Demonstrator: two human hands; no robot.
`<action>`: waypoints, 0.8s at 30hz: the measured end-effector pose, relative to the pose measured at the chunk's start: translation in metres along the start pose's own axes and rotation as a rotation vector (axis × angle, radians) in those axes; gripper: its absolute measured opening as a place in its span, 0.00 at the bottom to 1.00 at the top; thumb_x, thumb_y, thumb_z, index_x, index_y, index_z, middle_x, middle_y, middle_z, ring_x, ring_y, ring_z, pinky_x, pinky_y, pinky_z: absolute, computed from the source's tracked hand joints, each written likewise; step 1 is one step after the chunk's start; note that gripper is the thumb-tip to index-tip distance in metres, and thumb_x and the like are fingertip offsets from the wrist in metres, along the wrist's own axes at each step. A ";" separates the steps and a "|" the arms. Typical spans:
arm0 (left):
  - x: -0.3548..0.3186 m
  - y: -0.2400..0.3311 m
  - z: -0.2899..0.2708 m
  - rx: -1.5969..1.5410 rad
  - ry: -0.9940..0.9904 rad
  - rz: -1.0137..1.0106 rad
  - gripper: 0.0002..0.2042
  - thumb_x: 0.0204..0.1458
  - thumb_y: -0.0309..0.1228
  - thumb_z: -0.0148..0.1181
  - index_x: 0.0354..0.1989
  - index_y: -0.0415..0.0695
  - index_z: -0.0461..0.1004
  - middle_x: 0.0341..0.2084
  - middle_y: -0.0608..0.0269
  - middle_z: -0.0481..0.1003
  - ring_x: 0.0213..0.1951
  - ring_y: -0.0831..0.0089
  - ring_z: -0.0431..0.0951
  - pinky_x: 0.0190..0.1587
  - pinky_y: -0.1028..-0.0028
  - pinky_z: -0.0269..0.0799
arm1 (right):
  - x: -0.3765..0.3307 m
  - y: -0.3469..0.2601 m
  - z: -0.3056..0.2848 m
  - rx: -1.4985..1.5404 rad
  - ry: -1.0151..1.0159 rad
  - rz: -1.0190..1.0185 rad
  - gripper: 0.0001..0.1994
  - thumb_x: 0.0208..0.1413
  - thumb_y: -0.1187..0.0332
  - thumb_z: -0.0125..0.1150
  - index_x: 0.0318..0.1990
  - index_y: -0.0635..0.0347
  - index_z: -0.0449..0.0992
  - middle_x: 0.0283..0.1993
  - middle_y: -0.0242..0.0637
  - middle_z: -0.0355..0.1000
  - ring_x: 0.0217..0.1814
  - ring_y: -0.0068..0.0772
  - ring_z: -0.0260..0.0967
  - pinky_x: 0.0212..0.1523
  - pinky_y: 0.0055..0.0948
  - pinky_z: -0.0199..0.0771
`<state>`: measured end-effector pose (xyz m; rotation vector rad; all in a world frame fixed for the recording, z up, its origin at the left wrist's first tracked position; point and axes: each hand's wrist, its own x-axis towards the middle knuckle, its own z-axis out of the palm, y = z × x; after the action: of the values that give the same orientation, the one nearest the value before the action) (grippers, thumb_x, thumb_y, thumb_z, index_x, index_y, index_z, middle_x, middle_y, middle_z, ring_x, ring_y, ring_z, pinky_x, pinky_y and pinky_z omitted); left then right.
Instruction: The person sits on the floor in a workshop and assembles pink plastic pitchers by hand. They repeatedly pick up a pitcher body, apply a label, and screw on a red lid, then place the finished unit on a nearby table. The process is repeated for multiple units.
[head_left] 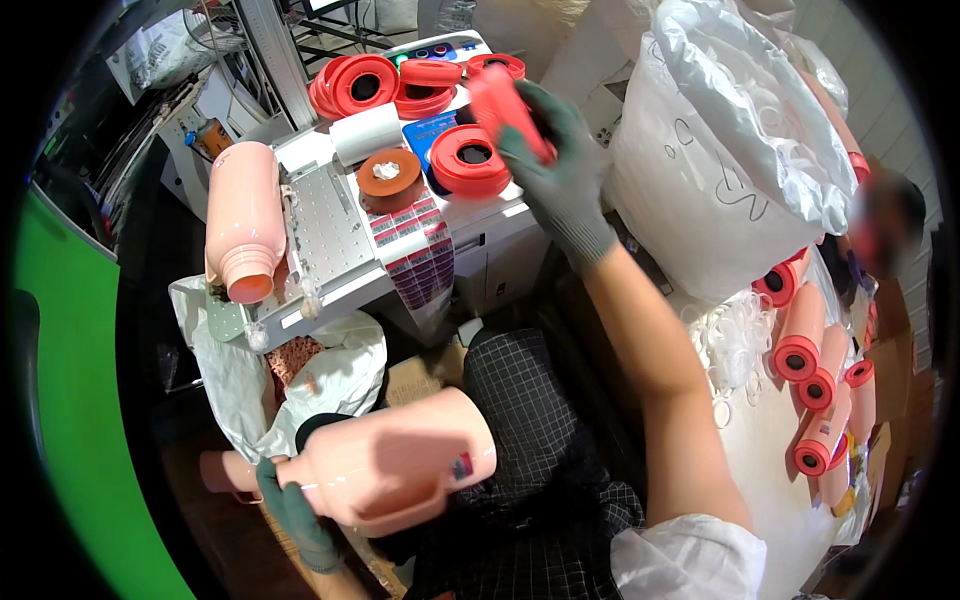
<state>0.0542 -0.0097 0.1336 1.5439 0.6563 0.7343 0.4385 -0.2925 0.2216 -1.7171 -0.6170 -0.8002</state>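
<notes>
A: Look for print near you: at your 10 o'clock, close in, a sticker sheet (412,248) hangs down in rows of red and white labels, with a brown tape roll (390,182) at its top end. You would find the print too small to read here.

B: Your 6 o'clock has one too: a small red-and-blue label (461,466) on the pink bottle (390,455), near its wide end. Its lettering is not clear either.

A: At your 2 o'clock, the big white sack (660,190) carries dark handwritten strokes.

B: Now your hands. Your gloved left hand (298,515), at 7 o'clock, is curled round the narrow end of that bottle, which lies on its side in front of your lap, wide end toward 6.

A: And your gloved right hand (555,150), at 1 o'clock, is raised, thumb and fingers closed on a red round piece (497,105) at 12. That piece is tilted and blurred.

B: Just below it you have a red ring (469,160) with a dark centre; more red rings (360,84) are piled at 11.

A: Another pink bottle lies at your 10 o'clock, farther out, mouth toward you; several red-ended bottles (802,330) sit between 3 and 4.
</notes>
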 end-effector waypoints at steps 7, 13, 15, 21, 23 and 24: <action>-0.007 -0.076 0.008 0.268 -0.301 0.256 0.22 0.69 0.39 0.52 0.65 0.37 0.63 0.53 0.62 0.71 0.56 0.72 0.71 0.61 0.71 0.67 | -0.184 -0.057 -0.072 0.200 -0.028 0.502 0.22 0.73 0.61 0.51 0.64 0.69 0.74 0.60 0.44 0.77 0.58 0.32 0.73 0.62 0.34 0.71; -0.029 -0.078 0.034 0.146 -0.378 0.133 0.19 0.72 0.35 0.50 0.66 0.38 0.66 0.58 0.58 0.74 0.59 0.68 0.75 0.63 0.67 0.71 | -0.225 -0.108 -0.078 0.107 -0.210 0.102 0.25 0.56 0.67 0.67 0.60 0.71 0.76 0.46 0.43 0.71 0.44 0.39 0.69 0.46 0.35 0.71; -0.028 -0.077 0.035 0.310 -0.486 0.267 0.18 0.71 0.34 0.53 0.65 0.39 0.68 0.59 0.57 0.75 0.58 0.68 0.76 0.61 0.67 0.73 | -0.231 -0.107 -0.085 0.108 -0.195 0.013 0.26 0.55 0.65 0.69 0.59 0.70 0.77 0.47 0.44 0.72 0.44 0.39 0.70 0.46 0.36 0.72; -0.036 -0.084 0.050 -0.483 -0.423 -0.369 0.18 0.74 0.39 0.46 0.56 0.39 0.76 0.50 0.60 0.81 0.49 0.70 0.81 0.52 0.70 0.78 | -0.241 -0.117 -0.103 0.129 -0.277 -0.120 0.28 0.54 0.54 0.74 0.56 0.66 0.79 0.47 0.42 0.74 0.46 0.44 0.70 0.47 0.42 0.74; -0.037 -0.079 0.051 -0.574 -0.435 -0.468 0.16 0.73 0.37 0.47 0.54 0.39 0.77 0.47 0.60 0.81 0.48 0.72 0.81 0.51 0.71 0.78 | -0.245 -0.118 -0.108 0.130 -0.298 -0.114 0.29 0.55 0.51 0.72 0.56 0.65 0.79 0.46 0.40 0.74 0.46 0.44 0.70 0.48 0.42 0.73; -0.037 -0.073 0.053 -0.486 -0.453 -0.359 0.16 0.72 0.37 0.48 0.54 0.39 0.77 0.47 0.60 0.81 0.48 0.72 0.81 0.50 0.71 0.78 | -0.246 -0.119 -0.111 0.124 -0.305 -0.110 0.30 0.56 0.50 0.72 0.57 0.65 0.80 0.46 0.40 0.74 0.46 0.44 0.70 0.48 0.43 0.73</action>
<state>0.0715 -0.0648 0.0555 1.0500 0.3616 0.2293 0.1705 -0.3694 0.1244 -1.7145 -0.9552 -0.5655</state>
